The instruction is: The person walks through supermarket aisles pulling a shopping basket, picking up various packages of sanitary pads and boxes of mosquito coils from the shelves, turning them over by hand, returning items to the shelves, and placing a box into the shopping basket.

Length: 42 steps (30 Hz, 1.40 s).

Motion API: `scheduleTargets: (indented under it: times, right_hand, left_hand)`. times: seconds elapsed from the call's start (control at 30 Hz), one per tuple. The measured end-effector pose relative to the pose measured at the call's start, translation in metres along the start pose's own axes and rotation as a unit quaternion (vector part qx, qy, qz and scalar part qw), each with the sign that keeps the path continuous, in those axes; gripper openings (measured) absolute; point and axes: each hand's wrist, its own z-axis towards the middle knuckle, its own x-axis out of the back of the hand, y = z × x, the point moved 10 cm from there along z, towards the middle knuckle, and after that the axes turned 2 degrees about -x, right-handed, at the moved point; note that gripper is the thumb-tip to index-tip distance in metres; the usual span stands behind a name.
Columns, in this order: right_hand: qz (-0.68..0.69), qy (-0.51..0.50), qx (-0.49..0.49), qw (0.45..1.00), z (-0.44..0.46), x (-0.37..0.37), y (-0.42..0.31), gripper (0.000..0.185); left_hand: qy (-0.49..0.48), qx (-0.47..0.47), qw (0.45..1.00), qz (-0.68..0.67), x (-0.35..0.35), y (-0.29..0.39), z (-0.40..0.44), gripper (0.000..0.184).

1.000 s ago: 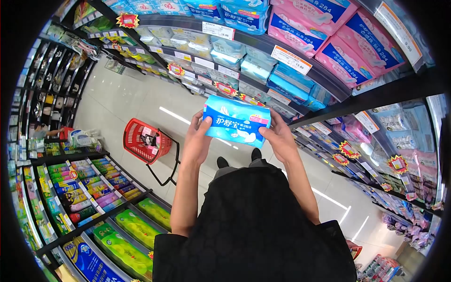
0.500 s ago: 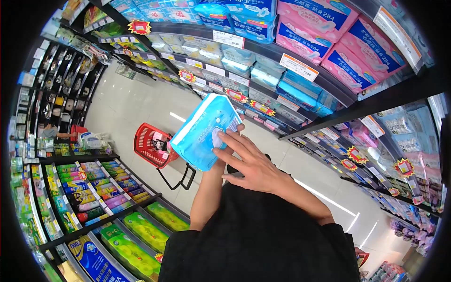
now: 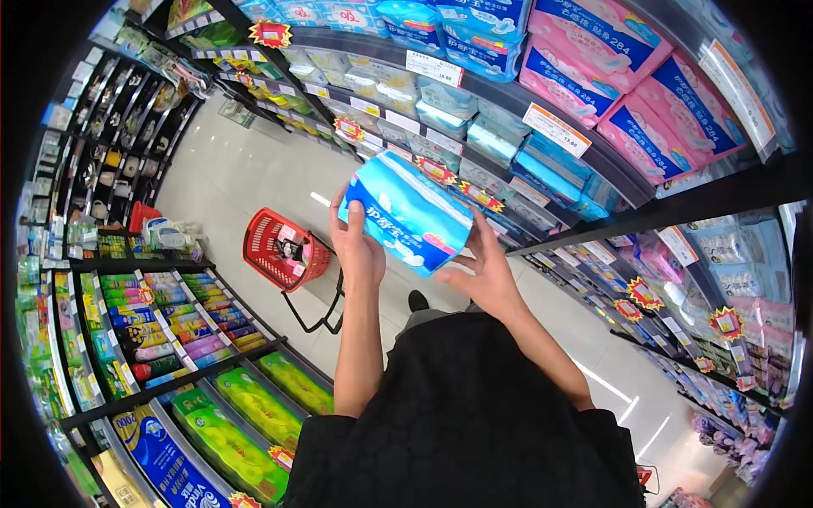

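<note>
A blue pack of sanitary pads is held up in front of me, its printed front with white lettering turned towards me. My left hand grips its left end, with the thumb on the front and the fingers behind. At the right end, my right hand holds the pack's edge, fingers at the side and thumb near the lower corner. Past my left forearm, a red shopping basket with a black handle stands on the floor, and small pink and dark items lie inside it.
Shelves of sanitary pads run across the top, with pink packs and a price tag. On the left, a shelf holds colourful bottles. Nearer are green tissue packs and a blue Vinda pack. Pale tiled floor lies between.
The pack has been turned so that its lettered front faces me. My right hand has moved from the pack's face to its right end, and my left hand now shows at the left end.
</note>
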Motion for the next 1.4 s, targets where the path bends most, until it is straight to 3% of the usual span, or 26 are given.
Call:
scheduleTargets:
  times: [0.17,0.27,0.37,0.4,0.47,0.53,0.6,0.63,0.67,0.8,0.83,0.93,1.0,1.07,1.13,1.2,1.23,1.33,1.37,1.4]
  right_hand:
    - [0.045,0.033,0.002,0.998,0.006,0.012,0.005,0.086]
    - [-0.056,0.048,0.089,0.993,0.006,0.024,-0.004,0.072]
    - [-0.249,0.090,0.271,0.925,-0.006,0.030,-0.033,0.066]
    - [-0.250,0.087,0.272,0.925,-0.006,0.031,-0.038,0.066]
    - [-0.362,0.069,0.354,0.860,-0.017,0.016,-0.060,0.066]
    - [-0.370,0.055,0.375,0.848,-0.021,0.009,-0.066,0.076]
    - [-0.296,0.083,0.250,0.918,-0.011,0.021,-0.062,0.092]
    - [-0.323,0.064,0.241,0.913,-0.009,0.021,-0.057,0.104]
    - [-0.321,0.055,0.246,0.913,-0.010,0.023,-0.055,0.104]
    - [-0.381,0.056,0.291,0.876,-0.010,0.020,-0.050,0.091]
    - [-0.365,0.043,0.267,0.891,-0.011,0.022,-0.046,0.091]
    - [-0.349,0.040,0.198,0.915,-0.003,0.048,-0.027,0.083]
    - [-0.249,0.130,0.053,0.958,-0.005,0.095,0.004,0.067]
    - [-0.219,0.194,-0.034,0.956,-0.010,0.132,0.019,0.062]
    - [-0.203,0.208,-0.024,0.957,-0.009,0.150,0.022,0.056]
    - [-0.069,0.235,-0.016,0.969,-0.013,0.172,0.030,0.055]
    - [-0.024,0.223,-0.020,0.974,-0.013,0.171,0.028,0.053]
    - [-0.024,0.286,-0.048,0.957,-0.024,0.193,0.042,0.049]
    - [-0.035,0.292,-0.075,0.953,-0.031,0.188,0.040,0.045]
    - [-0.045,0.318,-0.063,0.945,-0.038,0.206,0.056,0.047]
  left_hand:
    - [-0.066,0.032,0.997,-0.013,-0.022,0.002,-0.010,0.068]
    - [-0.123,0.055,0.991,0.012,-0.034,0.005,-0.014,0.080]
    - [-0.126,0.117,0.984,0.040,-0.036,0.000,-0.021,0.089]
    - [-0.124,0.114,0.985,0.039,-0.034,0.001,-0.021,0.089]
    - [-0.151,0.078,0.975,0.146,-0.034,0.006,-0.020,0.090]
    - [-0.125,0.085,0.983,0.108,-0.032,0.011,-0.021,0.093]
    - [-0.123,0.044,0.987,0.090,-0.032,0.023,-0.021,0.095]
    - [-0.120,0.036,0.988,0.091,-0.031,0.024,-0.021,0.095]
    - [-0.121,0.041,0.988,0.081,-0.029,0.021,-0.021,0.095]
    - [-0.124,0.082,0.974,0.169,0.004,-0.011,-0.026,0.081]
    - [-0.139,0.093,0.963,0.209,-0.014,-0.004,-0.030,0.076]
    - [-0.164,0.195,0.956,0.148,-0.035,-0.041,-0.032,0.071]
    - [-0.206,0.218,0.934,0.193,-0.049,-0.055,-0.028,0.074]
    - [-0.257,0.184,0.914,0.254,-0.068,-0.058,-0.025,0.084]
    - [-0.283,0.170,0.903,0.274,-0.077,-0.069,-0.020,0.084]
    - [-0.303,0.146,0.889,0.310,-0.086,-0.082,-0.017,0.078]
    - [-0.296,0.204,0.898,0.254,-0.094,-0.085,-0.023,0.075]
    - [-0.237,0.266,0.894,0.273,-0.071,-0.132,-0.028,0.077]
    - [-0.237,0.234,0.890,0.311,-0.069,-0.138,-0.024,0.085]
    - [-0.200,0.235,0.916,0.257,-0.083,-0.124,-0.034,0.085]
